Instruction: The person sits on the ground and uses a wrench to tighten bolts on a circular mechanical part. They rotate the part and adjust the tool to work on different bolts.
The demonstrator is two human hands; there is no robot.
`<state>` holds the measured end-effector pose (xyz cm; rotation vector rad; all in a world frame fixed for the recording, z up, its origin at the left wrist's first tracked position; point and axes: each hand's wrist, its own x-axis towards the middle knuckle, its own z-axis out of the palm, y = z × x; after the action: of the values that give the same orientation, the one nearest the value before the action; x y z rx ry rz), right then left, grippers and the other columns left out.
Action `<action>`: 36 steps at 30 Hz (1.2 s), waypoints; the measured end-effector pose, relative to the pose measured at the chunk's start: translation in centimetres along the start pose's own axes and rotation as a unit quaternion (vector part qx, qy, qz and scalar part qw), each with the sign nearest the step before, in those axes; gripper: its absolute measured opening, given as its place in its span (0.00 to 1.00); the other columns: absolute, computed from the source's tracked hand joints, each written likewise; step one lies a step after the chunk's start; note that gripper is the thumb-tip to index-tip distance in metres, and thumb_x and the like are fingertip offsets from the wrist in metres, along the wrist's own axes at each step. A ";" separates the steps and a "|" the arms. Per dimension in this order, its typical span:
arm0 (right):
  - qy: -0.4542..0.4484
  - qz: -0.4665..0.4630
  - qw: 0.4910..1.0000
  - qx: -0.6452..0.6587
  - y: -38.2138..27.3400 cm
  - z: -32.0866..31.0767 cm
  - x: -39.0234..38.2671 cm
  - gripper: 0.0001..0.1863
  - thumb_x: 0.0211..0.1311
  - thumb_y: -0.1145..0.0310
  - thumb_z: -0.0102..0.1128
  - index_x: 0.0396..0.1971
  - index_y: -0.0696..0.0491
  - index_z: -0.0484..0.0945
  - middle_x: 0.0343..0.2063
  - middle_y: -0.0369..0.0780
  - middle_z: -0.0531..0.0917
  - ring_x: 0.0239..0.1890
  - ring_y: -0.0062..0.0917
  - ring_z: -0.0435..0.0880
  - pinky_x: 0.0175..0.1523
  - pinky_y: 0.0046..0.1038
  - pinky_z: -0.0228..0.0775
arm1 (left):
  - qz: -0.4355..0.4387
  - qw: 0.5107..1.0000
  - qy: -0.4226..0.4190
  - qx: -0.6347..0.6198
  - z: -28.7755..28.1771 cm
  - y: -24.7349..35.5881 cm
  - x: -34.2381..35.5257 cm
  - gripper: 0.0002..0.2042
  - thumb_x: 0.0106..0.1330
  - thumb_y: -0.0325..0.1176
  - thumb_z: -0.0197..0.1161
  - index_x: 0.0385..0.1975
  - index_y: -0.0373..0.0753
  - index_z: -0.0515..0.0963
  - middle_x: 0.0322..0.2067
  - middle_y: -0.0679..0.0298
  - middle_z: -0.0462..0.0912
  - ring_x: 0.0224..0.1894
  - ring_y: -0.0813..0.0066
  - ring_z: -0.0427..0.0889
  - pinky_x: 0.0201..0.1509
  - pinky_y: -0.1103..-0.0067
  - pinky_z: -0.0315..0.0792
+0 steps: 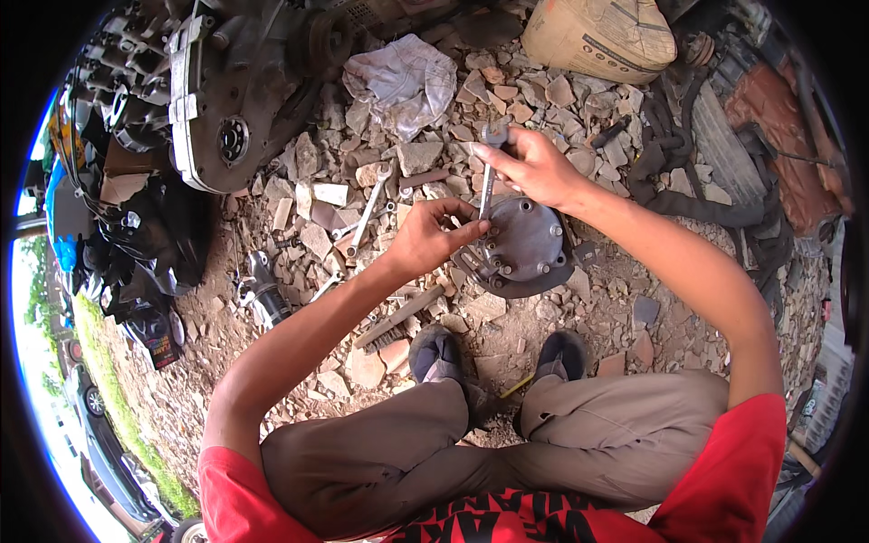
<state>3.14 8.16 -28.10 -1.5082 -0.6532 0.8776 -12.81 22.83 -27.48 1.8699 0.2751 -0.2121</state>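
A combination wrench [487, 188] stands nearly upright between my two hands, its open jaw at the top. My right hand [543, 167] pinches it just below the jaw. The fingers of my left hand [433, 237] close on its lower end, over the edge of a round metal cover plate [527, 237]. Several bolts show on the plate, which lies on the rubble in front of my feet. My left hand hides part of the plate's left side and the wrench's lower end. A second wrench [367, 215] lies left of my left hand.
Broken stone and tile cover the ground. A large engine block [213, 136] stands at the far left, near black plastic bags [163, 244]. A white rag [403, 81] and a tan sack [597, 41] lie at the back. Dark hoses [674, 167] lie at the right. A dark cylindrical part [262, 290] rests at left.
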 end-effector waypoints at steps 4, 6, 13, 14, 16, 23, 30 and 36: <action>-0.011 0.073 0.995 0.074 0.7 -3.5 -4.7 0.10 0.67 0.64 0.61 0.33 0.56 0.76 0.26 0.39 0.82 0.21 0.13 0.74 0.25 0.17 0.63 | -0.038 0.999 0.013 -0.009 0.0 0.1 -0.2 0.13 0.62 0.37 0.69 0.39 0.33 0.83 0.29 0.61 0.84 0.32 0.78 0.79 0.39 0.77 0.73; -0.011 0.102 0.990 0.102 1.3 -4.5 -7.5 0.09 0.67 0.66 0.60 0.32 0.55 0.75 0.26 0.40 0.83 0.20 0.15 0.75 0.25 0.17 0.64 | -0.055 0.998 0.017 -0.030 0.1 0.5 0.1 0.13 0.63 0.36 0.68 0.39 0.33 0.83 0.30 0.60 0.84 0.34 0.77 0.80 0.39 0.76 0.73; -0.054 0.196 0.972 0.115 2.1 -3.8 -13.9 0.06 0.67 0.69 0.58 0.34 0.55 0.73 0.29 0.44 0.86 0.21 0.18 0.81 0.25 0.18 0.66 | 0.117 0.988 -0.096 0.027 0.2 -0.1 2.4 0.08 0.60 0.32 0.71 0.35 0.36 0.84 0.33 0.66 0.82 0.37 0.79 0.79 0.41 0.79 0.73; -0.058 0.208 0.969 0.123 2.5 -3.2 -14.3 0.07 0.67 0.69 0.58 0.35 0.56 0.72 0.30 0.44 0.86 0.22 0.18 0.81 0.25 0.18 0.67 | 0.118 0.987 -0.112 0.013 0.2 -0.4 2.5 0.08 0.59 0.31 0.71 0.35 0.36 0.84 0.33 0.66 0.81 0.37 0.79 0.79 0.41 0.80 0.73; -0.052 0.234 0.964 0.112 2.4 -1.7 -14.9 0.08 0.68 0.68 0.57 0.36 0.56 0.71 0.31 0.44 0.86 0.24 0.18 0.81 0.26 0.18 0.67 | 0.072 0.990 -0.113 -0.036 0.4 -0.9 2.6 0.08 0.59 0.31 0.71 0.34 0.36 0.84 0.33 0.67 0.81 0.36 0.82 0.78 0.39 0.82 0.72; 0.007 0.267 0.958 0.107 2.7 -1.7 -14.7 0.08 0.68 0.68 0.58 0.36 0.56 0.72 0.25 0.39 0.82 0.24 0.18 0.80 0.26 0.19 0.68 | -0.010 0.997 -0.073 0.003 0.4 0.4 2.1 0.10 0.57 0.34 0.73 0.32 0.36 0.84 0.27 0.68 0.81 0.31 0.82 0.77 0.35 0.82 0.70; 0.074 0.188 0.973 0.108 1.3 -5.2 -9.5 0.10 0.66 0.64 0.61 0.33 0.56 0.76 0.22 0.33 0.77 0.21 0.14 0.72 0.25 0.17 0.63 | 0.008 0.999 -0.042 -0.021 0.8 -0.5 1.5 0.11 0.57 0.36 0.74 0.27 0.36 0.81 0.25 0.70 0.80 0.29 0.84 0.75 0.35 0.82 0.69; 0.087 0.119 0.987 0.061 -0.2 -2.3 -2.0 0.15 0.66 0.56 0.62 0.33 0.55 0.79 0.19 0.28 0.72 0.20 0.13 0.68 0.26 0.17 0.62 | -0.073 0.997 -0.022 -0.025 0.4 0.7 0.4 0.14 0.55 0.37 0.75 0.35 0.34 0.84 0.30 0.63 0.85 0.35 0.81 0.79 0.42 0.80 0.72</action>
<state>3.99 5.26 -27.59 -1.5517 -0.2893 0.9358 -12.27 22.24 -27.06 1.7939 0.3847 -0.3419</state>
